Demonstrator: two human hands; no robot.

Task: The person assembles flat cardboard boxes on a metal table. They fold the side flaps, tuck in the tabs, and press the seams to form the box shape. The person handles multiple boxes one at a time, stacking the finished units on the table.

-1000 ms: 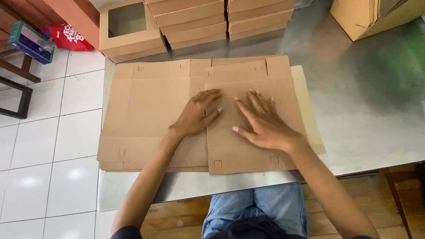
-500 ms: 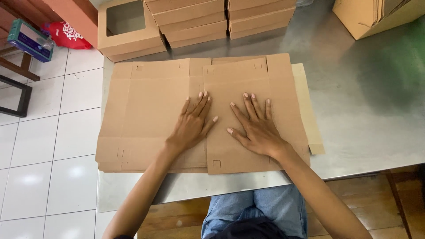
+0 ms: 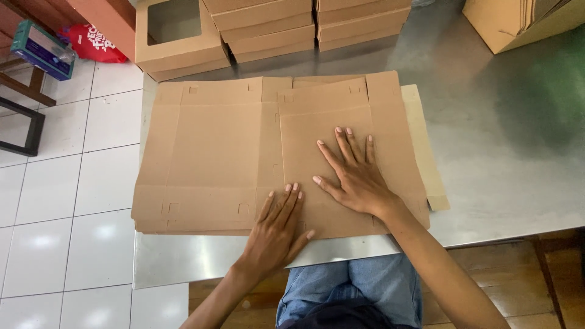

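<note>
Flat brown cardboard box blanks [image 3: 213, 152] lie stacked on a steel table [image 3: 506, 140]. The top blank [image 3: 341, 116] lies to the right, over the stack. My right hand [image 3: 353, 173] presses flat on the middle of that top blank, fingers spread. My left hand [image 3: 277, 228] rests flat at the blank's near left edge, fingers pointing away from me and held together. Neither hand grips anything.
A folded brown box with a window [image 3: 177, 36] stands at the back left, beside stacks of folded boxes [image 3: 304, 24]. An open carton [image 3: 518, 21] sits at the back right. White floor tiles [image 3: 61, 213] lie left of the table.
My left hand has slid back toward me, to the near edge of the top blank. My right hand stays flat near the blank's middle.
</note>
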